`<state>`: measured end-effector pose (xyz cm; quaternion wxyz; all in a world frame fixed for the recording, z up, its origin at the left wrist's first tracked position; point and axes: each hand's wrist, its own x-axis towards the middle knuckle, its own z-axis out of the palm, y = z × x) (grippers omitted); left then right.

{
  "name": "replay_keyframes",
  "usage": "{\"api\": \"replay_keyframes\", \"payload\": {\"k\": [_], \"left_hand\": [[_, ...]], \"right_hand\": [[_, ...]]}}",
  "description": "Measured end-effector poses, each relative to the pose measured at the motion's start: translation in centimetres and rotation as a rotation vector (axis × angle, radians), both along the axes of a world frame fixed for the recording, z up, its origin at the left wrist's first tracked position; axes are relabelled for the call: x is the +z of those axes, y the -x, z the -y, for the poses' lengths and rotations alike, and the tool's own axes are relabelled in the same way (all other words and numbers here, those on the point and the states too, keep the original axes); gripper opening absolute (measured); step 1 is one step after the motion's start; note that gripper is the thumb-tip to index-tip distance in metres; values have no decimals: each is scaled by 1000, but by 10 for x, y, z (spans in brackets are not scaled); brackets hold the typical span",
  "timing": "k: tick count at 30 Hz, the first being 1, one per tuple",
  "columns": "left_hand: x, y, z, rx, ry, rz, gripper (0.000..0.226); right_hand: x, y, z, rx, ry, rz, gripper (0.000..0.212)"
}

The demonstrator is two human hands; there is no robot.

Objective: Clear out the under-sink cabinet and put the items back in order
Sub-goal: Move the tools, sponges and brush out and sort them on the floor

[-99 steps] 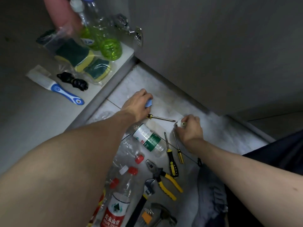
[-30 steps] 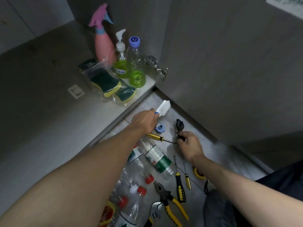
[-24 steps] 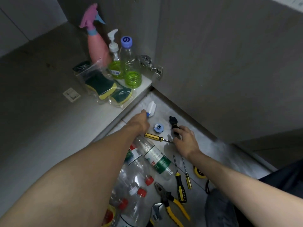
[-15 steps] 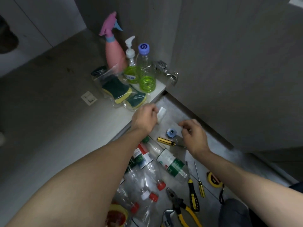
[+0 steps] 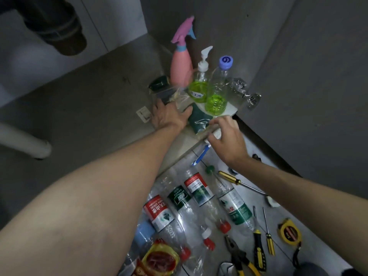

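On the cabinet floor, at the back right, stand a pink spray bottle, a pump bottle of green liquid and a blue-capped bottle of green liquid. In front of them lies a clear bag of green sponges. My left hand rests flat on that bag, fingers spread. My right hand hovers at the cabinet's front edge, closed on a white-headed brush; its blue handle sticks out down-left.
Several empty plastic bottles lie on the tiled floor below. Beside them are a yellow-handled screwdriver, two thin screwdrivers, pliers and a tape measure. The open cabinet door stands at the right. A drain pipe hangs top left.
My left hand has moved from the floor edge into the cabinet onto the sponge bag. The brush, in my left hand half a second ago, is now in my right.
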<state>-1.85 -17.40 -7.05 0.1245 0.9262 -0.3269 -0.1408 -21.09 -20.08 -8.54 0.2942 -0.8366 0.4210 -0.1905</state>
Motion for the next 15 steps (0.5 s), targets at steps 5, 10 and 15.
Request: {"api": "replay_keyframes", "payload": {"k": [5, 10, 15], "left_hand": [[-8, -2, -15, 84, 205, -29, 9], [0, -8, -25, 89, 430, -32, 11], [7, 7, -37, -109, 669, 41, 15]], "right_hand": [[2, -33, 4, 61, 135, -255, 55], [2, -40, 6, 16, 62, -337, 31], [-3, 1, -18, -35, -31, -116, 29]]}}
